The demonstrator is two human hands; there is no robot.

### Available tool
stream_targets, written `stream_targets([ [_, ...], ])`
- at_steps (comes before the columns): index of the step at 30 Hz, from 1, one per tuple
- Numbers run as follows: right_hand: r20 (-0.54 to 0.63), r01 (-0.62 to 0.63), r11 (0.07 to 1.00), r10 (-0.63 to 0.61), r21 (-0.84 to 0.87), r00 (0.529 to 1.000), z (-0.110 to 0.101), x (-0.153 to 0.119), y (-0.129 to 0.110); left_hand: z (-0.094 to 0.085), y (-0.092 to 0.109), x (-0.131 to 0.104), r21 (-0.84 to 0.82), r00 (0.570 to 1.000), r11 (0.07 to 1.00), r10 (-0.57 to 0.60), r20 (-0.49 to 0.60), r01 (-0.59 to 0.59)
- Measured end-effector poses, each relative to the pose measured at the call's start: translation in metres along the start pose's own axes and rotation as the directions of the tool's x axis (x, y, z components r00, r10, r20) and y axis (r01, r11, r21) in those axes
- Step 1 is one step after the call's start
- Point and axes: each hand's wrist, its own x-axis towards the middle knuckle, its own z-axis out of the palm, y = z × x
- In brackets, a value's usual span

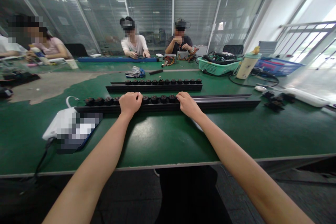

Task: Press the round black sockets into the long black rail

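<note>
A long black rail (223, 104) lies across the table in front of me, with a row of black socket-like modules (154, 99) set in its left and middle part. My left hand (130, 103) is closed over the row, its fingers curled round the rail and hiding some modules. Further right, my right hand (188, 104) is closed at the right end of the row, fingertips against the last module (172, 98). Right of that hand the channel holds no modules. Behind it lies a second, shorter black rail (154, 87), filled with similar modules.
Loose black modules (275, 100) lie at right, near a white bar (307, 97). A white adapter (59, 122) and a phone-like device (88, 131) sit front left. Further back are gloves (135, 72), a green basket (219, 66), a cup (246, 65) and several people.
</note>
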Motion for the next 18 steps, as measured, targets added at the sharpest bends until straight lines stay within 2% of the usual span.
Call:
stream_targets([
  [12,-0.008,0.002,1.000,-0.002,0.001,1.000,0.0017,0.0025,0.0016,0.0045,-0.0013,0.0012,0.012,1.000,1.000,0.002,-0.024,-0.002],
  [18,-0.087,-0.026,0.997,0.032,0.070,0.996,0.0014,0.0004,0.0003,0.0036,-0.0006,0.0010,0.019,1.000,1.000,0.003,-0.020,-0.002],
])
